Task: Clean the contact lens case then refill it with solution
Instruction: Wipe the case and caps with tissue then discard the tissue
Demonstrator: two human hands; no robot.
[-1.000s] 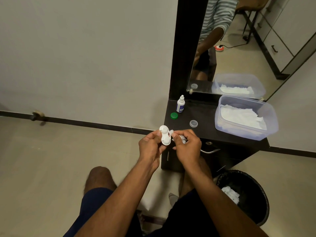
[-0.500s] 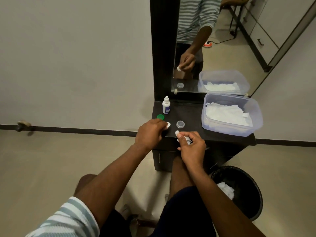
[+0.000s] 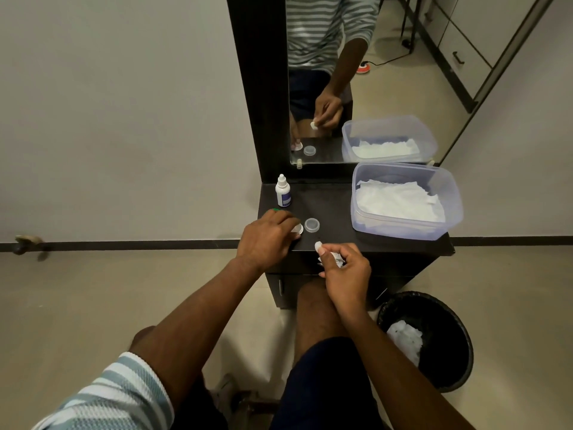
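Observation:
My left hand (image 3: 267, 240) rests on the dark table top (image 3: 335, 209), its fingers closed over the white contact lens case (image 3: 298, 228), of which only an edge shows. A clear cap (image 3: 312, 225) lies just right of the case. A sliver of a green cap (image 3: 275, 209) peeks out behind my left hand. The white solution bottle (image 3: 282, 192) stands upright at the table's back left. My right hand (image 3: 344, 270) hovers at the table's front edge, pinching a crumpled white tissue (image 3: 332, 258).
A clear plastic tub (image 3: 406, 229) of white tissues fills the table's right side. A mirror (image 3: 356, 72) rises behind the table. A black bin (image 3: 434, 308) with used tissue stands on the floor to the right, beside my knees.
Both hands came apart from in front of me. The left hand carried the lens case down onto the table and still covers it. The right hand kept the tissue and stayed near the front edge.

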